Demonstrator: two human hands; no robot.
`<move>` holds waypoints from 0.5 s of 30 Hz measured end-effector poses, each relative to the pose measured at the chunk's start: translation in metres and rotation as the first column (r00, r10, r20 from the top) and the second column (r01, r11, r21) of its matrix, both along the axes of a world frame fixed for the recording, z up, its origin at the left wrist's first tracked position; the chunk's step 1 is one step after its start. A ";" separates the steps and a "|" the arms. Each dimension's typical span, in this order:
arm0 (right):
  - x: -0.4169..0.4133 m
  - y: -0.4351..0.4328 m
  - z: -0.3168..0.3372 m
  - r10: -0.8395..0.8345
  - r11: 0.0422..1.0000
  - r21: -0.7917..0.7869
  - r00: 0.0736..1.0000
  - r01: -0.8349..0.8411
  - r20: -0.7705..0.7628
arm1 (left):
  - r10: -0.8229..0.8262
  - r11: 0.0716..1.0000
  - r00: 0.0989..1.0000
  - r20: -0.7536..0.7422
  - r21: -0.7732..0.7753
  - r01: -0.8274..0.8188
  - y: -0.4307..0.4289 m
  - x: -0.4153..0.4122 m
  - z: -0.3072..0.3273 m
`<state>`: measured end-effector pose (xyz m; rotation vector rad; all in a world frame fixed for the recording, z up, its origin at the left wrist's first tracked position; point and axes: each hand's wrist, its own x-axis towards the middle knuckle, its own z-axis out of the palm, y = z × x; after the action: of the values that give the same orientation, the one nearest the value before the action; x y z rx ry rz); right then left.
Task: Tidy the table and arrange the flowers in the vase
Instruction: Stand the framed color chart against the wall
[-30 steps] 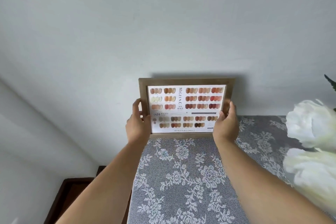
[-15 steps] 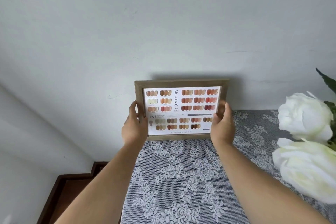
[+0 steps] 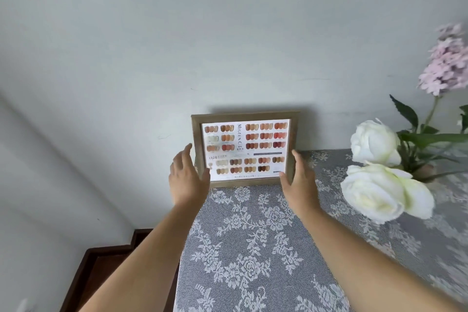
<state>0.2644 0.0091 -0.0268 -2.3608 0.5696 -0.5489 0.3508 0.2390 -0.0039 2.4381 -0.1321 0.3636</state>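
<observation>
Fingers of left hand (image 3: 188, 179) spread wide, loose, just beside left edge of wooden frame (image 3: 243, 150), gripping nothing; contact with frame unclear. Right hand (image 3: 298, 180) likewise splayed at frame's right edge, empty. Frame upright at back of lace-covered table (image 3: 253, 248), against wall (image 3: 177, 33), showing nail-colour chart. Right of frame: two white roses (image 3: 379, 172), one pink blossom cluster (image 3: 448, 63). One frame, two hands.

Plain pale wall (image 3: 228, 33), dark wooden floor (image 3: 101, 273)
</observation>
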 end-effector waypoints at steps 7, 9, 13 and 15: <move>-0.089 -0.006 -0.001 0.181 0.983 0.018 0.974 -0.180 -0.135 | -0.138 0.985 0.990 -0.034 0.099 0.140 -0.004 -0.086 -0.005; -0.122 -0.018 -0.001 0.199 0.980 0.027 0.969 -0.197 -0.149 | -0.158 0.977 0.985 -0.066 0.136 0.166 -0.011 -0.113 -0.010; -0.191 -0.054 0.000 0.193 0.981 0.029 0.959 -0.191 -0.207 | -0.194 0.964 0.972 -0.135 0.160 0.214 -0.042 -0.171 -0.021; -0.232 -0.082 0.001 0.168 0.986 0.023 0.958 -0.168 -0.234 | -0.231 0.949 0.953 -0.196 0.172 0.265 -0.069 -0.209 -0.028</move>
<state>0.0322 -0.0734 -0.0260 -2.4602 0.4654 -0.1926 0.1420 0.1701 -0.0317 2.5943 -0.4132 0.0238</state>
